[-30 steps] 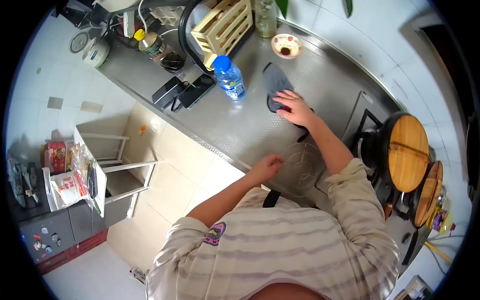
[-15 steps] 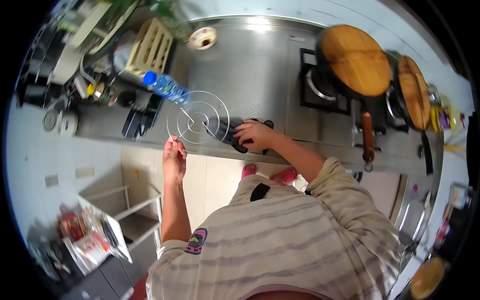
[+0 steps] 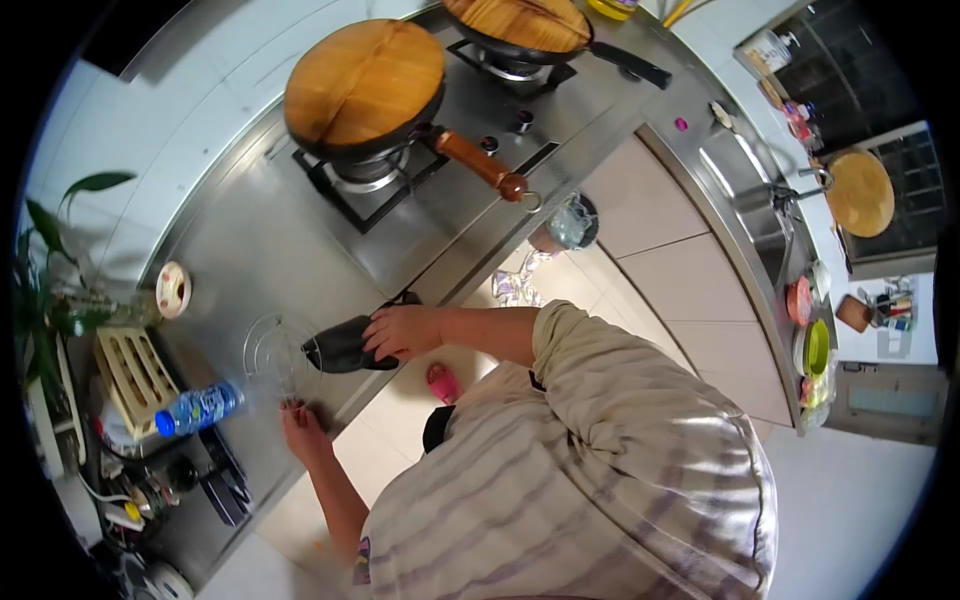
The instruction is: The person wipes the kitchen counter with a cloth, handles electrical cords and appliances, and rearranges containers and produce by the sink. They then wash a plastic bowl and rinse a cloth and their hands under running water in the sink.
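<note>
My left hand (image 3: pixel 305 432) is at the counter edge, fingertips pinched on the rim of a round wire rack (image 3: pixel 275 318) made of thin rings. My right hand (image 3: pixel 403 333) is closed over a dark grey object (image 3: pixel 342 346) that tapers toward the rack. Its kind I cannot make out, and my fingers hide part of it. Its narrow end meets or overlaps the rack's right side. Close to the left hand lies a blue-capped plastic water bottle (image 3: pixel 205 408) on its side.
A wok with a wooden lid (image 3: pixel 365 82) stands on the stove, its handle (image 3: pixel 480 168) reaching toward the counter edge. Behind is a second lidded pan (image 3: pixel 525 22). A small bowl (image 3: pixel 173 290), a slatted cream rack (image 3: pixel 137 378) and a plant (image 3: pixel 45 240) are at left.
My view has turned to the right, bringing the sink side into sight. The wire rack still sits in my left hand, and my right hand stays on the dark grey object.
</note>
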{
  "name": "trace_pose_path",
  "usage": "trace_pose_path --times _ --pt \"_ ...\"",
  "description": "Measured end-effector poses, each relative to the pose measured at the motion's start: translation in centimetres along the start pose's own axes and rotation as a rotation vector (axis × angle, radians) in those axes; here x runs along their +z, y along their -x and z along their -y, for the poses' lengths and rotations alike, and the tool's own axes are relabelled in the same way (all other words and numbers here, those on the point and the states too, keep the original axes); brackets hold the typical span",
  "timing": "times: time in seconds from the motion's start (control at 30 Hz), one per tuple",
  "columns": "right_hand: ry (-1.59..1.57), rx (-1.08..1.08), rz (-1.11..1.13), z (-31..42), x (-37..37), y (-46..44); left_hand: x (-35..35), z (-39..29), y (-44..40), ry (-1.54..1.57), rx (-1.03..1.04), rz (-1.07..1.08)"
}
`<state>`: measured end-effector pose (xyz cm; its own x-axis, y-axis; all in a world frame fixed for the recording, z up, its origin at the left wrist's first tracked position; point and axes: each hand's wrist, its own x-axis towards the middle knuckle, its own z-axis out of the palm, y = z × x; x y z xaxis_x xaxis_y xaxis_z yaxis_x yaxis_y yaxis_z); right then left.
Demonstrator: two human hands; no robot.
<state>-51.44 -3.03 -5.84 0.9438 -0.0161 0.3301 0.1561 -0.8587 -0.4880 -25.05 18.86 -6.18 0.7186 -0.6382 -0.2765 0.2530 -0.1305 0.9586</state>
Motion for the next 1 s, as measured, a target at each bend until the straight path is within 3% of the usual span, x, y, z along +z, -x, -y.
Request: trace_pose_path --times 0.07,0.13,0.17,0.23,0.3,0.37,0.4,0.5,0.53,0.57,0.63,0.67,0.7,0.8,0.9,0.97,1.0 --pt "-0.027 -0.012 -0.018 -1.1 -0.6 1.3 2.0 -1.1 0.4 -0.48 0.215 0.068" --pt "-0.062 -0.035 -0.033 -2.2 -1.4 2.7 5.2 -3.7 2.6 0.14 -0.249 -0.538" --pt "-0.094 -0.055 -0.014 -2.5 -2.2 3.6 5.7 -3.0 3.2 0.137 -0.251 -0.532" --pt "-0.119 -0.073 -0.007 -4.0 -3.6 5.7 6.3 -1.0 4.0 -0.346 0.03 -0.387" --pt "-0.138 -0.058 -0.021 -5.6 -5.7 9.4 11.0 -0.8 5.9 -0.371 0.076 -0.307" --pt "-0.151 -0.013 -0.058 -7.7 -8.0 14.0 15.5 0.6 7.0 -0.278 0.102 -0.052" --pt "-0.162 0.03 -0.086 -8.7 -9.4 16.3 19.1 -0.2 8.5 -0.207 0.035 -0.002" --pt "-0.071 0.042 -0.065 -11.9 -15.1 22.6 26.6 1.9 10.2 -0.264 0.095 0.114" --pt "-0.072 0.027 -0.075 -13.1 -17.1 24.8 28.4 3.4 9.6 -0.349 0.323 0.166" --pt "-0.084 0.059 -0.081 -14.1 -19.3 27.2 29.8 4.2 9.2 -0.362 0.329 0.151" --pt "-0.094 0.087 -0.125 -16.2 -22.1 31.9 30.5 4.3 7.7 -0.973 0.58 0.158" --pt "-0.071 0.089 -0.147 -17.9 -24.3 34.9 30.8 4.9 7.3 -0.993 0.558 0.082" --pt "-0.044 0.147 -0.165 -19.1 -26.5 37.7 31.2 4.9 7.2 -0.874 0.334 0.04" --pt "-0.039 0.404 -0.224 -20.0 -32.5 44.8 33.8 2.5 9.5 -1.255 0.631 0.082" --pt "-0.051 0.476 -0.195 -21.1 -36.1 48.4 33.3 2.4 8.9 -1.401 0.593 -0.021" --pt "0.088 0.472 -0.265 -22.5 -36.5 50.1 31.5 1.9 8.2 -1.303 0.392 -0.145" --pt "0.088 0.465 -0.266 -23.0 -36.9 51.1 28.2 2.0 6.7 -1.302 0.424 -0.185"
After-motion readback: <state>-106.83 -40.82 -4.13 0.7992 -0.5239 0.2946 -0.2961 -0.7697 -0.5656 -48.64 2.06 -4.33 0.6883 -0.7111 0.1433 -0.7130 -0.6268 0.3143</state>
